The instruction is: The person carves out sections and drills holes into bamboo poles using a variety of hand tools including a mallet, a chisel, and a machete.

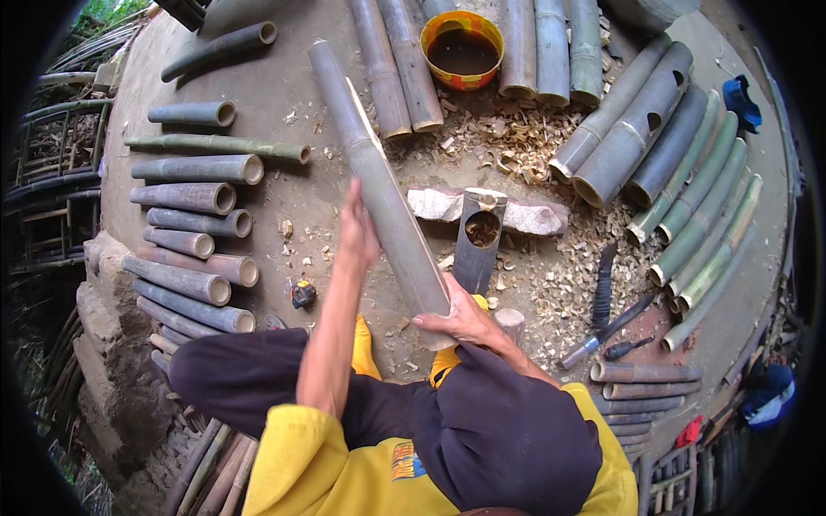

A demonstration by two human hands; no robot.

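A long grey-green bamboo tube [379, 185] slants across the middle, with a pale split strip along its right side. My left hand [361, 230] bears against its left side around mid-length, supporting it; some fingers are hidden behind the tube. Around the near end of the tube, my right hand [460, 316] is closed, thumb across the top. Just beyond that hand stands a short dark bamboo piece [476, 267] with a round hole in its side. It leans by a pale, rough stone block [529, 217].
Cut bamboo tubes [191, 198] lie in a row at left, with more [688, 189] at right. A yellow-red bowl of dark liquid [463, 53] sits far off. Wood chips [551, 292] litter the ground. A dark-handled blade [602, 288] and tape measure [302, 293] lie nearby.
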